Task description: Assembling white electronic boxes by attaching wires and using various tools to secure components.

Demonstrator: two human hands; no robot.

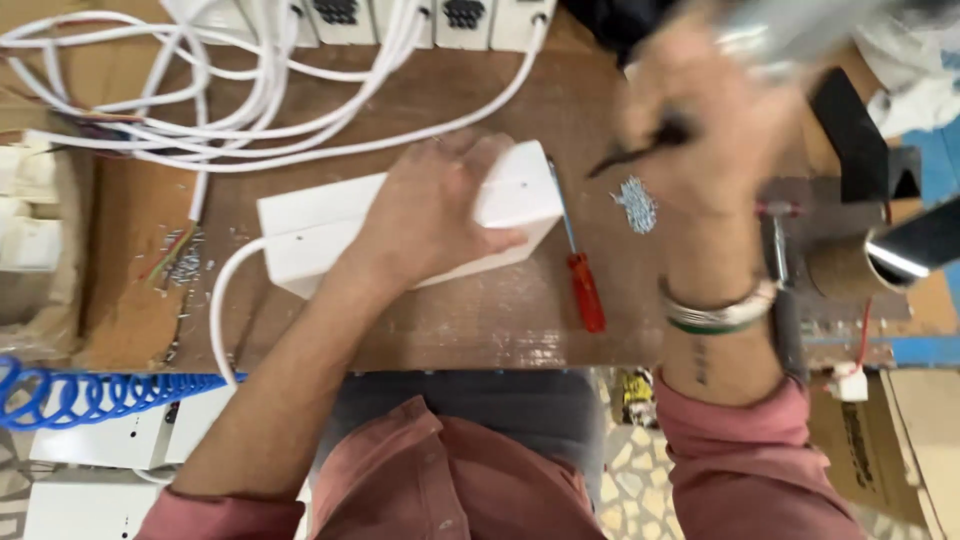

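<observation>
Left hand [430, 215]: pressed flat over the white plastic box [400, 225], pinning it to the workbench [450, 320].
Right hand [700, 120]: blurred, fingers closed around a thin dark tool [640, 150].
Between the hands: red-handled screwdriver [580, 270], small pile of screws [636, 203].
Progress: box looks closed; screws remain loose, so fastening seems unfinished.

I count one white box [400, 225] at centre frame, one red-handled screwdriver [580, 265] just right of it, one pile of small screws [636, 203] at upper right, four white socket units [400, 20] along the top edge, and one blue coiled hose [90, 392] at lower left.
</observation>
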